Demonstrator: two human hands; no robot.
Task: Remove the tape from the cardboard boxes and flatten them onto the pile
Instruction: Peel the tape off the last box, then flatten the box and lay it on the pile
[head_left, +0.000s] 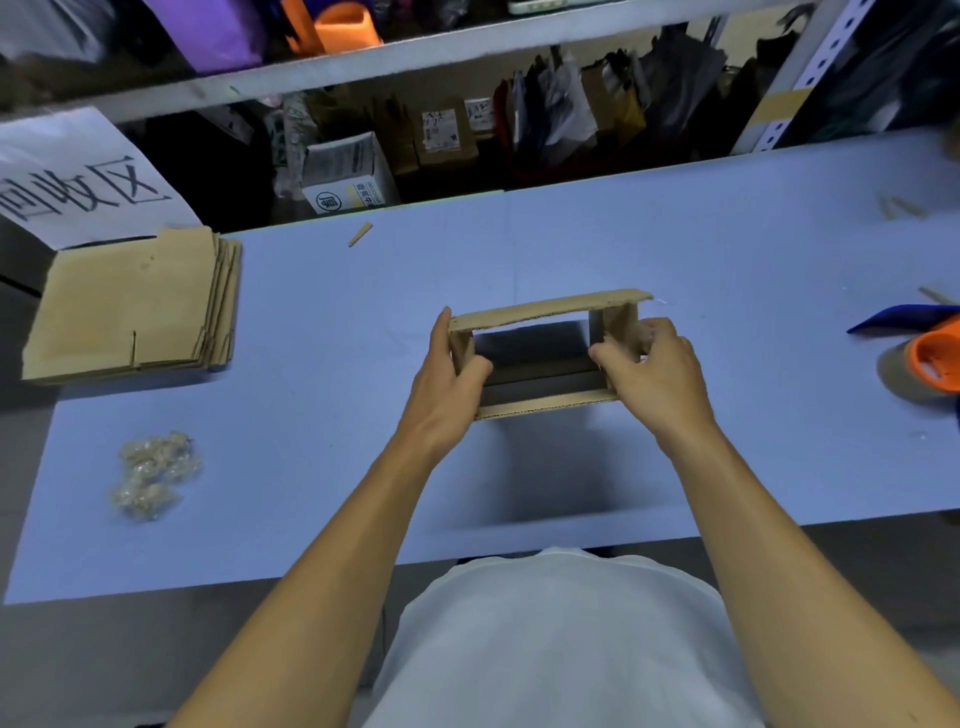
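Above the pale blue counter (675, 234), both hands are holding a small open-ended brown cardboard box (545, 306): left hand (447, 384) gripping its left wall, right hand (654, 374) pinching its right wall. Flattened brown cardboard pile (130, 306) is lying far left; crumpled clear tape wad (156, 475) is sitting nearer.

White shirt (561, 649), bare forearms.
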